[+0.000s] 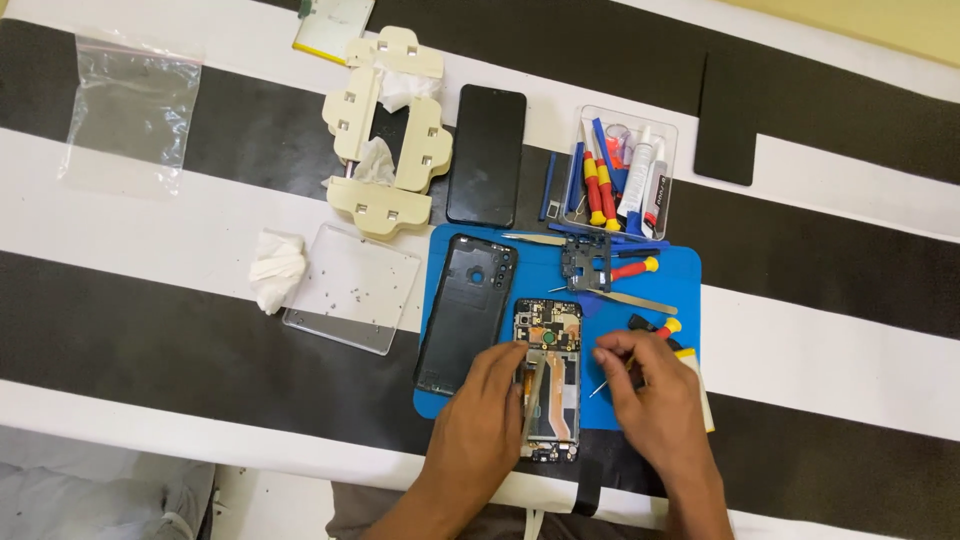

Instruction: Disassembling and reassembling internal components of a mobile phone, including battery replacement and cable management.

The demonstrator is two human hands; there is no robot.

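An opened phone (back removed, board exposed) is laid on a blue mat. It is steadied by the left hand, fingers curled on its edge. A thin tool is pinched by the right hand. The black back cover is laid just beside.

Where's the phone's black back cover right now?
In the head view, the black back cover lies on the left part of the blue mat, just left of the opened phone and just above the left hand.
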